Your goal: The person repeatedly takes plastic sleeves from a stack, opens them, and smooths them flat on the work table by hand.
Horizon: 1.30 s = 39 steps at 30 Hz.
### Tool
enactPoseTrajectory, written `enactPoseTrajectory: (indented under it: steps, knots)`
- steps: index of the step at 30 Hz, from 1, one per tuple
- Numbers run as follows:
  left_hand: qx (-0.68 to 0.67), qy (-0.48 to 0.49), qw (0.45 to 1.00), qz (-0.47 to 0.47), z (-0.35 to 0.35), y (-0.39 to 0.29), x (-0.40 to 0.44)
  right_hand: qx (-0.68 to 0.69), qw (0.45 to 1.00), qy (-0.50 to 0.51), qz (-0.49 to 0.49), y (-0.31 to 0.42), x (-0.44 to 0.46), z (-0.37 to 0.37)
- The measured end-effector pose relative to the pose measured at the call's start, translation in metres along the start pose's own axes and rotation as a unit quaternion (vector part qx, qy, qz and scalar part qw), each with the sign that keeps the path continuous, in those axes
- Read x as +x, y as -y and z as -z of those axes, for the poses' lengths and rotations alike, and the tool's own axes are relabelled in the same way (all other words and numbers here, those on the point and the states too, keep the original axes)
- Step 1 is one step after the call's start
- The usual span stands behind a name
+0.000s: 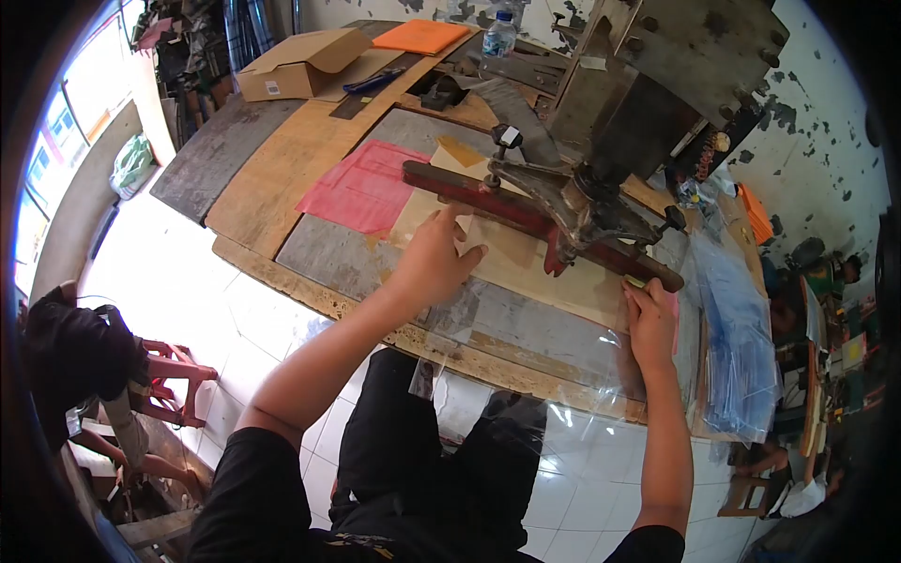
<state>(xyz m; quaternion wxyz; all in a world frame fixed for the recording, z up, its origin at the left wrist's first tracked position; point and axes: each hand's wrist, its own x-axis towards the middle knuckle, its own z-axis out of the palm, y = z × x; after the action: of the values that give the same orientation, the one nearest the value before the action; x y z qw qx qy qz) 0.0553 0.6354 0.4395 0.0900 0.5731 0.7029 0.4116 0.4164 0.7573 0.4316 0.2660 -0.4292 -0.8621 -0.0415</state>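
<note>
A heat-press-like machine (587, 202) holds a long red metal bar (488, 199) across the worktable. My left hand (436, 258) is at the near side of the bar's left half, thumb and fingers apart, with fingertips by the bar. Near the bar's right end, my right hand (650, 324) has its fingers closed together; a small yellowish bit shows at the fingertips, and what they hold cannot be made out. Clear plastic sheet (572, 352) spreads between my hands and hangs over the front edge. Beneath the bar lies a cream-coloured sheet (526, 263), with a pink sheet (361, 186) to its left.
Stacked clear bluish plastic sheets (737, 347) lie at the right. Behind are a cardboard box (300, 64), an orange sheet (422, 37) and a water bottle (499, 36). A red stool (174, 375) stands on the left floor. Other people appear at both sides.
</note>
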Motion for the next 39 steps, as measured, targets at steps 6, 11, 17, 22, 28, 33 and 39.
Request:
enactPoseTrajectory:
  steps: [6,11,17,22,28,33,39]
  knots:
    - [-0.292,0.125,0.922,0.221,0.013,0.001,0.01,0.002,1.0,-0.008,0.003,0.002,0.001,0.0]
    - [-0.059,0.086,0.993,0.051,0.004,0.006,0.03,0.011,1.0,-0.008,0.005,-0.002,-0.001,-0.002]
    - [0.026,0.045,0.998,0.038,-0.008,0.005,0.023,0.013,1.0,-0.004,0.002,-0.001,0.0,-0.003]
    - [0.014,0.04,0.998,0.038,-0.015,0.016,0.023,0.026,1.0,0.015,-0.004,0.002,0.002,0.003]
    - [0.005,0.03,0.999,0.028,-0.013,0.02,0.021,0.044,0.998,0.028,-0.019,0.005,0.003,0.003]
    - [-0.007,0.032,0.998,0.053,-0.012,0.016,0.02,0.053,0.997,0.023,-0.048,0.01,0.002,0.004]
    - [-0.014,0.038,0.996,0.084,-0.008,0.016,0.023,0.054,0.998,0.024,-0.038,0.009,0.004,0.004]
